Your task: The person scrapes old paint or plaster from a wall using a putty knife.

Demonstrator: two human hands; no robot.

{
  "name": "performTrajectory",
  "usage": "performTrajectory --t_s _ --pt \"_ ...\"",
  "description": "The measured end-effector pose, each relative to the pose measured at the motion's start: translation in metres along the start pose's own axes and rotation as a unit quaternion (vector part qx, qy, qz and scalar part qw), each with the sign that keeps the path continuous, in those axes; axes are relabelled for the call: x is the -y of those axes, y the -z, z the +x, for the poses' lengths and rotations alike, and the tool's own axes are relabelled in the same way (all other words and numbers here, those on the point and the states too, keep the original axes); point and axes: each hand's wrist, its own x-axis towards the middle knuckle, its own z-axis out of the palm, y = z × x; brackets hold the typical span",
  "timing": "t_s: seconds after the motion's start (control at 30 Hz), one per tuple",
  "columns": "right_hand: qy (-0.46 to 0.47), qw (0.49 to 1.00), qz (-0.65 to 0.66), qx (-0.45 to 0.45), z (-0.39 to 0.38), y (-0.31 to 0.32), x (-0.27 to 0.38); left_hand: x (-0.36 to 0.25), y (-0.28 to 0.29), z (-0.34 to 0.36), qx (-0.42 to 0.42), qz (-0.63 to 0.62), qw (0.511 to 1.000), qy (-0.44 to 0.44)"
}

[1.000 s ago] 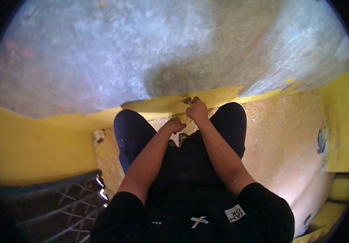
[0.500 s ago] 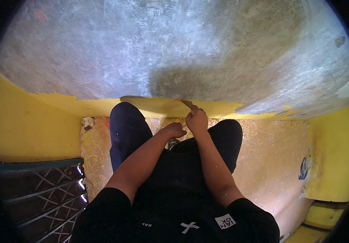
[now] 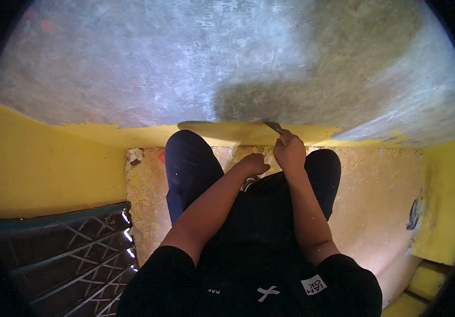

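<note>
Grips a flat-bladed scraper (image 3: 273,127) in the right hand (image 3: 290,152), with fingers curled firmly round its handle. Holds the blade at the border between yellow paint (image 3: 148,136) and grey wall (image 3: 159,63). Holds the left hand (image 3: 254,164) between the knees (image 3: 188,145), with fingers half-curled; cannot tell whether around anything.

The right hand (image 3: 291,153) grips a scraper (image 3: 273,127) at the wall (image 3: 153,74); the left hand (image 3: 255,165), curled, is between the knees (image 3: 189,148).
</note>
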Motion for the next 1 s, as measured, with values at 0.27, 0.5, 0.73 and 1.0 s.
performTrajectory --t_s 0.27,0.5,0.73,1.0 --pt "0.000 0.998 -0.010 0.062 0.009 -0.057 0.002 0.032 -0.030 0.031 -0.023 0.063 0.995 -0.075" --pt "-0.076 0.993 -0.024 0.083 0.014 -0.103 -0.041 0.015 0.000 0.005 0.059 0.024 0.996 0.063" --pt "-0.073 0.971 -0.113 0.196 0.013 -0.063 -0.052 0.041 0.018 0.006 -0.189 -0.138 0.964 0.124" --pt "-0.200 0.818 0.232 0.486 -0.007 -0.066 -0.040 0.051 0.002 0.024 -0.325 -0.178 0.929 0.014"
